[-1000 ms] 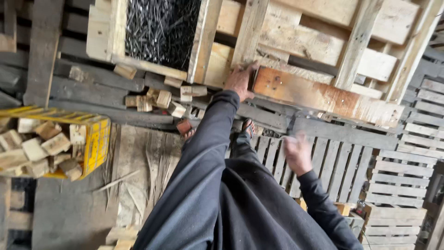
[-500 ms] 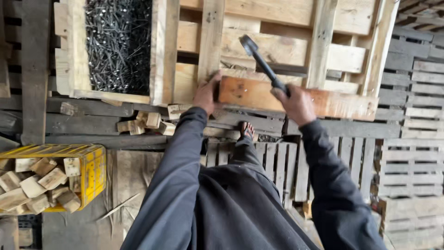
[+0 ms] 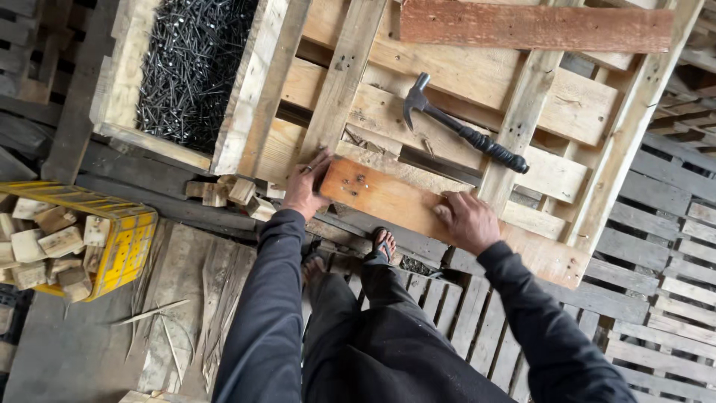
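Head view, left hand (image 3: 304, 192): rests on the left end of the orange board (image 3: 440, 216), fingers (image 3: 319, 162) spread and bent over its top corner; they press it, closed around nothing.
Head view, right hand (image 3: 467, 221): lies palm down on the same board, well right of the left hand, fingers flat and together, gripping nothing.
Board: lies across the slats of the pallet (image 3: 567, 112), under both hands, nail heads showing just right of the left fingers.
Hammer (image 3: 461, 127): lies loose on the pallet just beyond the right hand, touched by neither hand.
Nails (image 3: 190, 67): fill a wooden box beyond the left hand.
Wood blocks (image 3: 231, 192): just left of the left hand.
Yellow crate (image 3: 123, 246): far left, holding more blocks.
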